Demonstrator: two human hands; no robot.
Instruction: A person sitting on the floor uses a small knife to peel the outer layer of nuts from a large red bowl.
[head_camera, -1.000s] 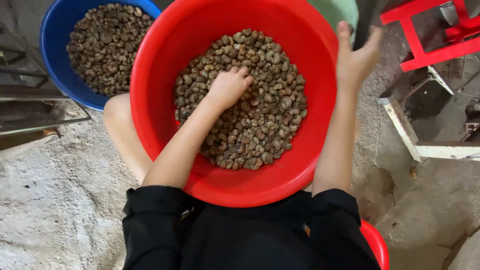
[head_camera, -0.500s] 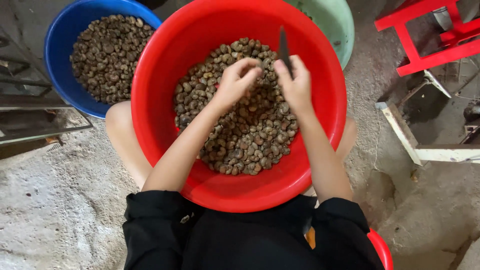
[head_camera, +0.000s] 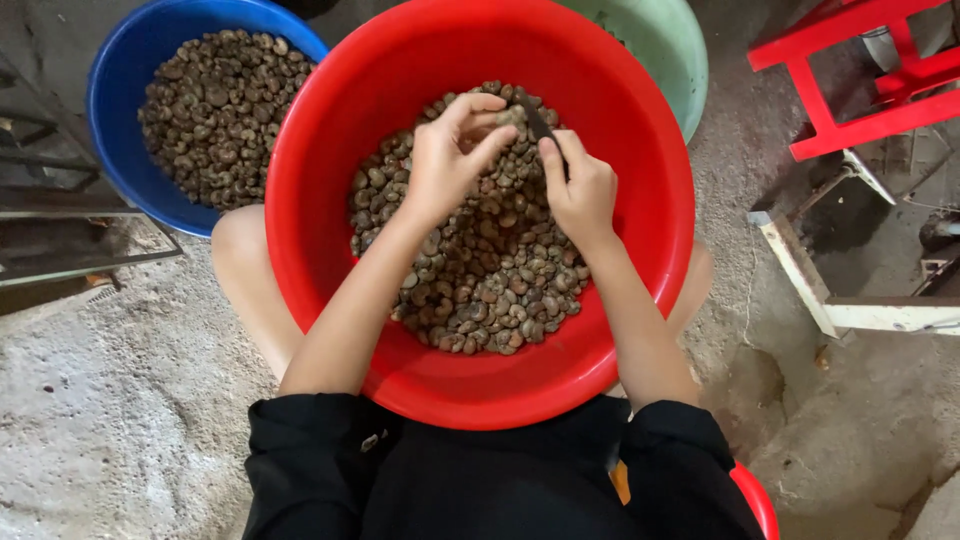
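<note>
while both hands work over the red basin (head_camera: 300, 200) at frame centre, the left hand (head_camera: 445, 165) has its grip closed on one single nut (head_camera: 512, 116), pinched between thumb and fingertips, just above the pile. right hand (head_camera: 580, 190) has its grip closed around a small dark knife (head_camera: 537, 120); blade tip points up-left and meets the held nut. the two hands are just beside each other, fingertips nearly touching at the nut.

red basin sits on the person's lap, roughly half full of grey-brown nuts (head_camera: 480, 270) in shell. bare knee (head_camera: 240, 250) shows at the basin's left edge. black sleeves (head_camera: 310, 450) run along the bottom of the frame.

blue basin (head_camera: 120, 90), upper left, also holds a heap of darker nuts, touching or nearly touching the red one. pale green basin (head_camera: 670, 50), upper centre-right, mostly hidden behind the red rim; contents unclear. red frame (head_camera: 830, 100), upper right, stands on rough concrete floor (head_camera: 120, 400). white angled bar (head_camera: 800, 270) lies at right.
</note>
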